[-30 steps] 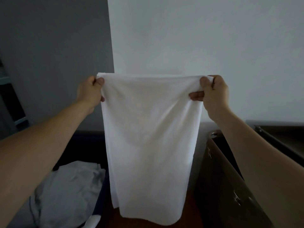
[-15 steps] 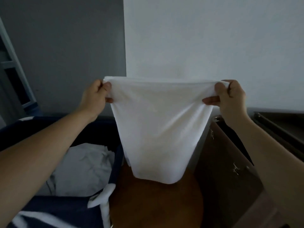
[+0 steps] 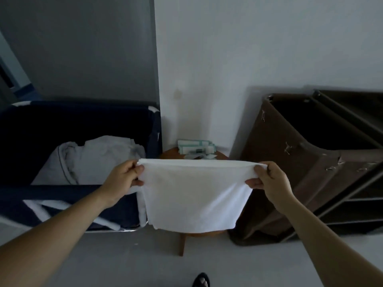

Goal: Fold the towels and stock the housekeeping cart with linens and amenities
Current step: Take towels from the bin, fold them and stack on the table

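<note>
- While the white terry towel hangs from only its two upper corners, any slackening of either pinch would likely let its layers slide apart and spoil the fold.
- The left hand pinches the towel's left corner between thumb and curled fingers. The right hand grips the right corner the same way.
- The towel is in the air in front of a small round wooden stool. It sits between a dark navy fabric laundry bin and a brown housekeeping cart. I cannot tell whether its hem touches the stool.
- If the towel is laid on the stool, it could sweep the green-and-white amenity packets off the far side, since they take up part of the seat.
- The lower left corner looks uneven, so folding again without squaring it would probably give a crooked stack.
- The towel's long axis runs side to side, nearly level, along the taut top edge. Its broad face is turned toward the person and the hem points down.
</note>
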